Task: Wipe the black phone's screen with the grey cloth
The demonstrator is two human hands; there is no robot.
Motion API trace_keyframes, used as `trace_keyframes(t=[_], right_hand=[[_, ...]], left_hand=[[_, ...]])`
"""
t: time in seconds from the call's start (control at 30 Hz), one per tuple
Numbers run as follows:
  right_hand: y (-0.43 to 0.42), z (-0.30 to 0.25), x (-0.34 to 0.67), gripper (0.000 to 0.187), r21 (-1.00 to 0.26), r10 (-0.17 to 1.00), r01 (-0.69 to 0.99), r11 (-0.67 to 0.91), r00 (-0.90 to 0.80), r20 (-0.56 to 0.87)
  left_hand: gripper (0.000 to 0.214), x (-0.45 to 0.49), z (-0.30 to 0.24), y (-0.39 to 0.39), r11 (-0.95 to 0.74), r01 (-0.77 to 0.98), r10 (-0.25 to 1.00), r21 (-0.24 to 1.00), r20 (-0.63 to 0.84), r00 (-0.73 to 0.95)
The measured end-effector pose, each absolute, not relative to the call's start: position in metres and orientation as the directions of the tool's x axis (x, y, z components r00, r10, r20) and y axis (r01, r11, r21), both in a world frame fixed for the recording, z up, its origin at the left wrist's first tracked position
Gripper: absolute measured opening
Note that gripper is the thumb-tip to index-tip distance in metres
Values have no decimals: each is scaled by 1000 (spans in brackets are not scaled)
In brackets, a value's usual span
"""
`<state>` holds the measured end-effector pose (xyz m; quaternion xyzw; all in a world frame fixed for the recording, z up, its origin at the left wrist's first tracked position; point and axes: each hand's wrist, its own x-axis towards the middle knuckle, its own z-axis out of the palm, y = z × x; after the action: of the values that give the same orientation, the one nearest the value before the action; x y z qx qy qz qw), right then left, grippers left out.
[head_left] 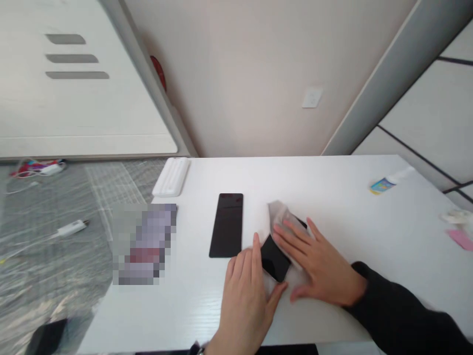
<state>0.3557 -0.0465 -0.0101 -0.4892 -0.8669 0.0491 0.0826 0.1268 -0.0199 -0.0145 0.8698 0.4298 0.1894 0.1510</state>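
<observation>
A black smartphone (274, 258) lies tilted under my hands on the white table (343, 207), partly wrapped in a grey cloth (283, 222). My right hand (314, 261) presses the cloth over the phone's upper end, fingers spread. My left hand (244, 301) grips the phone's lower left edge, with its fingers against the side. To the left of my left hand, a second black smartphone (226, 225) lies flat, screen up, apart from my hands.
A pixelated patch (144, 244) covers part of the table's left side. A white ribbed case (171, 176) lies at the far edge. A small tube (382, 186), white cloth (454, 216) and pink card (461, 240) lie to the right. A charger (72, 228) lies on the floor.
</observation>
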Motion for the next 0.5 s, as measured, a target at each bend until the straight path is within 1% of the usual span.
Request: trace_keyframes(t=[0.03,0.07,0.1,0.17,0.2,0.23,0.3,0.33,0.37,0.43,0.5], right_hand=[[-49,-12,356,114,-164,816,800,578,-569,103],[-51,-14,356,114,-150,773,759,634,-624,111],[-52,-17,357,111,-118,759,750,651,-636,141],[-53,-24,360,101,-38,797,816,578,-553,244],[-52,-27,361,101,-9,804,836,548,-524,281],[-52,-30,362,104,9,793,833,553,-530,300],[-52,-33,361,113,26,739,774,632,-613,281],[-52,-33,361,115,27,712,741,671,-653,259],[-52,-32,361,112,30,704,732,681,-666,248],[-51,-30,363,101,39,757,792,610,-596,267],[-50,-29,362,100,25,813,855,518,-501,297]], left_hand=[[107,127,-12,-22,-577,696,809,428,178,560],[110,127,-10,-23,-560,704,816,438,145,559],[112,128,-9,-25,-552,706,817,444,121,563],[115,129,-8,-26,-525,721,829,452,82,553],[118,129,-9,-27,-518,726,833,452,74,548],[121,130,-10,-27,-513,729,836,452,72,544],[126,130,-12,-27,-519,726,833,450,77,548],[127,130,-12,-27,-525,723,830,449,83,551],[128,130,-13,-27,-528,722,829,448,86,553],[126,130,-14,-27,-527,722,828,448,83,554],[124,129,-14,-26,-526,722,830,449,83,552]])
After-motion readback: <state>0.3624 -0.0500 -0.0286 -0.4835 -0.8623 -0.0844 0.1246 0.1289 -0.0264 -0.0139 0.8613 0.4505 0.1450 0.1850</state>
